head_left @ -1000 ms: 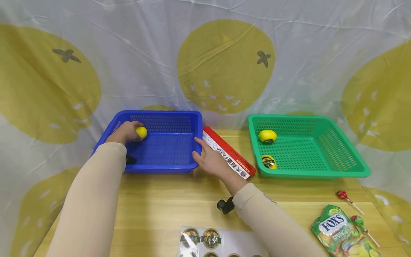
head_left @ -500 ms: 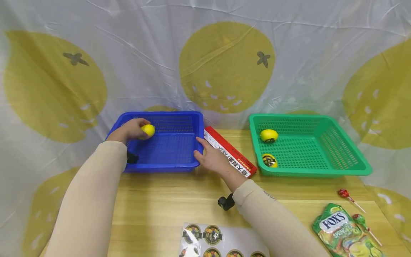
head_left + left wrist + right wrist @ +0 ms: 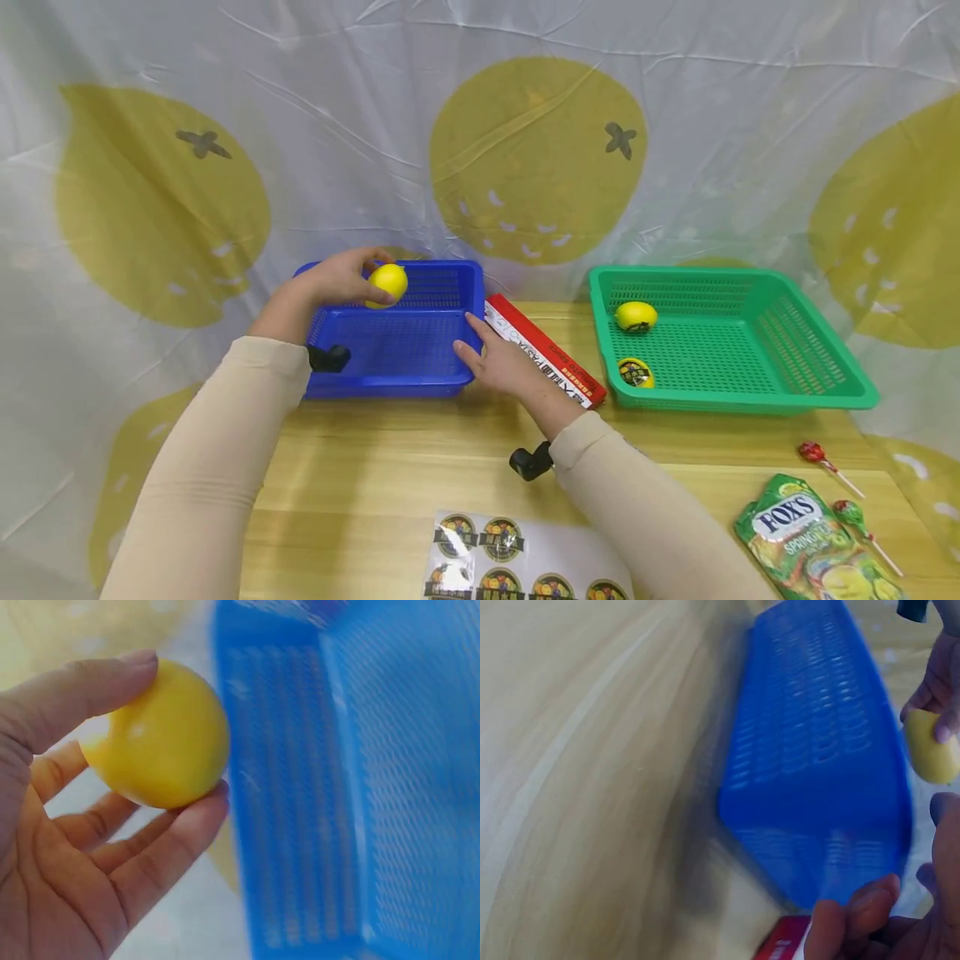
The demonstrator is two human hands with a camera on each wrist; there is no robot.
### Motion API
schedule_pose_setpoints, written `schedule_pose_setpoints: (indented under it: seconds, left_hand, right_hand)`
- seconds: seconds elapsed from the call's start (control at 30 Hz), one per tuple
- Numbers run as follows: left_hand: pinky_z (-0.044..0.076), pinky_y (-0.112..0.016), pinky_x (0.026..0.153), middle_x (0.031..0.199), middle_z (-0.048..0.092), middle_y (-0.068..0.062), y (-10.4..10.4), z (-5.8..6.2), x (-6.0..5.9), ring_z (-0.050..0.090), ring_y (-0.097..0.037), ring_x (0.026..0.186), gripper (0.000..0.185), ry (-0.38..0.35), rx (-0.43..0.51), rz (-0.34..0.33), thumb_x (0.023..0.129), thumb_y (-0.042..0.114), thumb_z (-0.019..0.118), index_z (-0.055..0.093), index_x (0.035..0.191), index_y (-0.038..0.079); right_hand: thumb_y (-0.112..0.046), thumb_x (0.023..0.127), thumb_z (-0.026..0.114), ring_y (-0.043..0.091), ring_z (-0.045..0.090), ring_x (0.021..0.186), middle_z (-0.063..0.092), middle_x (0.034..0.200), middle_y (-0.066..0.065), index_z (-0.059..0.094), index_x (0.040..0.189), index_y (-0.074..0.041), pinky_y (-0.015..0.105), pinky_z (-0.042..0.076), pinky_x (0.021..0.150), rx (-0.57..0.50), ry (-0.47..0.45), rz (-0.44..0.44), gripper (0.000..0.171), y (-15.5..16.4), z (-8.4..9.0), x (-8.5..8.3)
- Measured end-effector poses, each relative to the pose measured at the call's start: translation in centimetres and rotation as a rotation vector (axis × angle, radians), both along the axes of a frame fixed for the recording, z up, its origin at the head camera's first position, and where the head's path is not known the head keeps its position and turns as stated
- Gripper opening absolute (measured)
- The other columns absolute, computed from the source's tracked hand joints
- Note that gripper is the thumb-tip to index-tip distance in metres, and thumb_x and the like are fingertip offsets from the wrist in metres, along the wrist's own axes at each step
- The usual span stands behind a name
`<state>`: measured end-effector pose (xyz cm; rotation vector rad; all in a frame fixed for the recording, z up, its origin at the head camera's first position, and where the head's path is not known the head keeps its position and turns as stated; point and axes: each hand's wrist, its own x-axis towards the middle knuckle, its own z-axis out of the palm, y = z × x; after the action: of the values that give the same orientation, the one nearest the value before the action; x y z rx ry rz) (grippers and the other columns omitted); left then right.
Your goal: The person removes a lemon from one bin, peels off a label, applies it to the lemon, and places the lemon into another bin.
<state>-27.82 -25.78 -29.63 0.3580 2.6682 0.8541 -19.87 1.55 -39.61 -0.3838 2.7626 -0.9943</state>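
The left hand (image 3: 337,279) holds a yellow lemon (image 3: 387,284) above the blue basket (image 3: 397,350), up near its far rim. The thumb lies over the top of the fruit and the fingers curl under it, so it sits pinched between them; the left wrist view shows this close up, with the lemon (image 3: 157,735) clear of the basket wall (image 3: 300,787). The blue basket shows nothing lying on its mesh floor.

The right hand (image 3: 502,367) rests at the near right corner of the blue basket, fingers fairly straight and laid against its outer wall, thumb toward the rim. Its fingertips (image 3: 855,915) show at the bottom of the right wrist view, right by the basket's corner (image 3: 817,817).

Just behind that hand a red and white box (image 3: 543,354) lies flat on the wooden table (image 3: 390,467), slanting between the two baskets and touching or nearly touching the green one.

The green basket (image 3: 825,392) stands well to the right. It holds two things: a whole lemon (image 3: 636,316) near its far left corner, and a second yellow piece (image 3: 635,372) with a dark round label on it, against the near left wall.

Closer to me on the table, a sheet of round stickers (image 3: 517,558) lies at the front edge, and at the right a green candy bag (image 3: 813,546) with two lollipops (image 3: 828,462) beside it.
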Motion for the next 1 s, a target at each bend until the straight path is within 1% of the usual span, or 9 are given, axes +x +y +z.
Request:
schedule_pose_setpoints:
  seconds: [0.2,0.27,0.33,0.43,0.6,0.67,0.77,0.87,1.0]
  left_hand:
    - [0.053,-0.037,0.083,0.137,0.054,-0.022,1.8,1.1,4.8,0.065,-0.034,0.101,0.067,0.129,0.096,0.029,0.087,0.029,0.081,0.049,0.144,0.01]
    - [0.051,-0.037,0.082,0.136,0.056,-0.019,2.2,0.9,6.8,0.065,-0.033,0.103,0.067,0.165,0.1,0.06,0.087,0.032,0.081,0.049,0.143,0.013]
    - [0.052,-0.037,0.081,0.136,0.058,-0.015,2.6,0.4,8.9,0.066,-0.032,0.104,0.067,0.184,0.108,0.087,0.087,0.035,0.081,0.049,0.144,0.015]
    - [0.055,-0.035,0.08,0.135,0.06,-0.012,3.3,-0.9,12.3,0.066,-0.031,0.106,0.066,0.187,0.161,0.111,0.086,0.036,0.082,0.052,0.142,0.017]
    - [0.057,-0.034,0.079,0.128,0.062,-0.011,4.5,-3.6,17.0,0.064,-0.027,0.1,0.062,0.089,0.341,0.072,0.085,0.031,0.085,0.055,0.137,0.017]
    - [0.057,-0.032,0.079,0.122,0.064,-0.01,5.1,-4.7,18.0,0.064,-0.025,0.097,0.06,0.031,0.391,0.021,0.084,0.027,0.085,0.056,0.135,0.016]
    - [0.059,-0.032,0.084,0.121,0.065,-0.01,6.5,-6.0,18.4,0.065,-0.024,0.1,0.058,-0.063,0.425,-0.075,0.083,0.024,0.086,0.057,0.132,0.014]
    - [0.059,-0.037,0.09,0.127,0.065,-0.009,8.2,-7.4,18.3,0.066,-0.025,0.107,0.059,-0.133,0.438,-0.132,0.082,0.025,0.086,0.057,0.132,0.013]
    - [0.059,-0.041,0.092,0.134,0.062,-0.009,10.6,-9.8,17.6,0.066,-0.027,0.111,0.062,-0.18,0.466,-0.151,0.081,0.025,0.087,0.058,0.134,0.012]
  right_hand:
    - [-0.058,0.103,0.045,0.038,0.058,0.133,0.047,0.158,0.009,0.022,0.163,-0.035,0.056,0.047,0.109,-0.046,0.019,-0.01,0.068,0.8,1.9,1.7]
    - [-0.057,0.103,0.047,0.035,0.069,0.113,0.066,0.137,0.014,0.024,0.162,-0.036,0.052,0.055,0.094,-0.076,0.041,0.003,0.066,1.2,2.3,2.8]
    - [-0.054,0.103,0.05,0.03,0.071,0.085,0.074,0.102,0.014,0.029,0.161,-0.035,0.045,0.057,0.074,-0.107,0.059,0.016,0.064,1.9,2.5,4.2]
    - [-0.049,0.103,0.055,0.019,0.052,0.056,0.054,0.066,0.005,0.036,0.158,-0.034,0.034,0.045,0.054,-0.169,0.052,0.016,0.061,3.2,2.1,6.6]
    - [-0.045,0.102,0.059,0.01,0.045,0.053,0.05,0.065,-0.004,0.047,0.152,-0.031,0.026,0.04,0.051,-0.23,-0.028,-0.016,0.053,5.7,0.6,10.6]
    - [-0.048,0.102,0.059,0.009,0.044,0.054,0.051,0.066,-0.004,0.051,0.149,-0.032,0.025,0.039,0.051,-0.227,-0.064,-0.024,0.05,6.8,0.0,11.8]
    - [-0.049,0.101,0.059,0.007,0.045,0.056,0.051,0.068,-0.007,0.057,0.143,-0.033,0.023,0.039,0.053,-0.188,-0.081,-0.013,0.044,8.5,-0.5,13.3]
    - [-0.048,0.101,0.06,0.005,0.045,0.057,0.051,0.067,-0.009,0.063,0.135,-0.029,0.022,0.04,0.054,-0.164,-0.083,0.031,0.039,10.2,-0.7,14.5]
    - [-0.047,0.1,0.062,0.002,0.047,0.059,0.053,0.068,-0.01,0.068,0.129,-0.021,0.022,0.043,0.055,-0.18,-0.132,0.127,0.039,12.0,-1.1,16.0]
